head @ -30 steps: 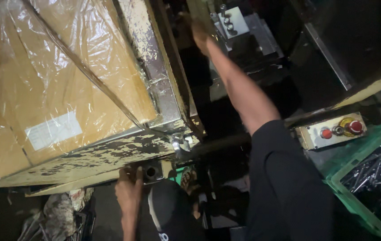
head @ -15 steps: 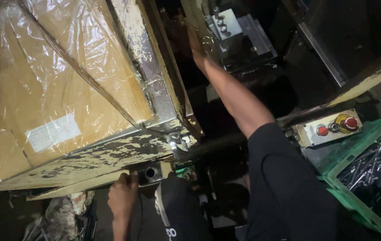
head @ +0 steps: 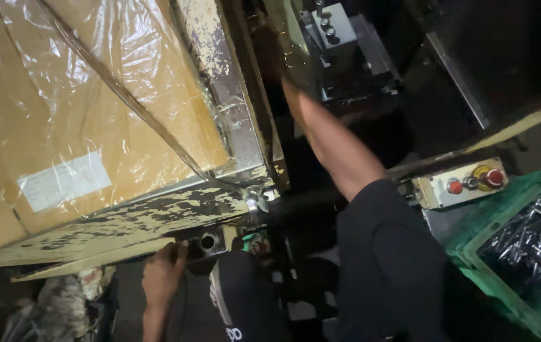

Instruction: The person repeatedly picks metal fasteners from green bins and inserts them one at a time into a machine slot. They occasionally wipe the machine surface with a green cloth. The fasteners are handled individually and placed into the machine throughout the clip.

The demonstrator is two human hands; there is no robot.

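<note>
Filling the green crate (head: pixel 473 250), dark metal pieces (head: pixel 527 244) glint.

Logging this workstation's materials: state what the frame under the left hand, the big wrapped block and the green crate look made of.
Frame: probably steel, cream paint flaking to dark bare patches.
Wrapped block: looks like brown cardboard under glossy, wrinkled clear plastic film.
Green crate: seemingly moulded plastic, uniform colour, smooth rim.
Left hand touches the frame's underside.

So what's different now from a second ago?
Not much. The left hand has crept up to the dark round hole under the chipped yellow frame. The right arm still reaches up into the dark machine; its hand is hidden. The wrapped cardboard, button box and green crate stayed put.
</note>
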